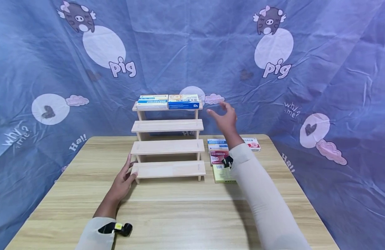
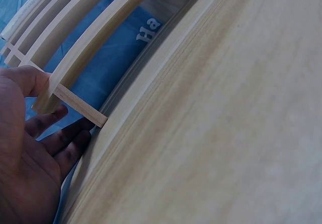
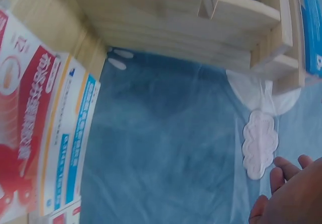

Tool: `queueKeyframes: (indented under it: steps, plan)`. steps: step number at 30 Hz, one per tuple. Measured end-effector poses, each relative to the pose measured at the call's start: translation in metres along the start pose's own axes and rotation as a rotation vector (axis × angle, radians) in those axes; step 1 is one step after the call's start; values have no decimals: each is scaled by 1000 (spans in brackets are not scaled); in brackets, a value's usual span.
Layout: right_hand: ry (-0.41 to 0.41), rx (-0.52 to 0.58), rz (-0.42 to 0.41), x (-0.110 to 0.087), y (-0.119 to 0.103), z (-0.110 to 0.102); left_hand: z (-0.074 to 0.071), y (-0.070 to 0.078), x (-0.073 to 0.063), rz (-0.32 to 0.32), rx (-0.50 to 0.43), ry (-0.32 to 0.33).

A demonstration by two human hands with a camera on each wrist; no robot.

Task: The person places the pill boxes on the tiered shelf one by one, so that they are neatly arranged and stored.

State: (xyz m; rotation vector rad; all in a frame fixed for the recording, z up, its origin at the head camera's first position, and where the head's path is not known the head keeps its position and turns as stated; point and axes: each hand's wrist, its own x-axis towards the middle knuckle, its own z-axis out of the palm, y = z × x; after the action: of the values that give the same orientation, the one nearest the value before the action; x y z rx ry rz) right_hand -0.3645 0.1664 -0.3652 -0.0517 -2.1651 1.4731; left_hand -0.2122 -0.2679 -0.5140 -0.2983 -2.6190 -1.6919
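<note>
Far L: the left hand [image 1: 121, 182] holds the L end of the low step on the wooden rack [image 1: 167, 147]. Thumb is up by the step's edge, the other fingers reach down by the leg, so the wood sits btwn them. Rack has 4 steps & stands on the table [image 1: 180, 215], steps running L to R.

Up on the top step, L side: a white-blue box [image 1: 153, 101], lying flat. Next to it, R side of the same step, the vitamin D box [image 1: 184, 101], w/ a dark blue front. Both have their long way L to R, same as the step.

Then the right hand [image 1: 227, 119], up in the air just past the R end of the top step. Thumb & fingers are wide apart w/ nothing in them. The vitamin D box is just L of those fingertips, not touching; its short end faces them. Right hand is much nearer to it than the left hand, which is way down low.

Far R, on the table beside the rack: a flat blue-striped pack [image 1: 216, 143], a red box [image 1: 218, 157] & a yellow box [image 1: 223, 173] in front, plus a red-white box [image 1: 253, 144] at the back R. The R sleeve [image 1: 261, 194] hides bits of these, so can't tell their full shape.
</note>
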Motion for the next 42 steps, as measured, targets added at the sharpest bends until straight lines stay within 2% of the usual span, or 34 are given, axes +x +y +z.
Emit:
queueKeyframes:
  steps: [5, 9, 15, 23, 29, 32, 35, 42]
  plan:
    - [-9, 24, 64, -2, 13, -15, 1, -3, 1, 6, -9, 1]
    - [-55, 33, 101, -4, 24, -26, 0, -3, 2, 9, -20, 2]
    - [-157, 15, 172, -7, 34, -43, -2, -2, 1, 3, -11, 3]
    - [-337, 19, 257, -3, 48, -67, -2, -4, 1, -2, -17, 3]
    - [-413, 0, 283, -3, 62, -84, -1, -3, 2, -1, -23, 7]
    - [-421, -3, 286, -4, 71, -93, 0, -3, 1, 4, -32, 9]
    - [-397, -3, 287, -6, 81, -101, -1, -2, 1, 1, -26, 10]
    - [-347, -22, 356, -14, 98, -119, 0, -2, 2, -26, 1, 20]
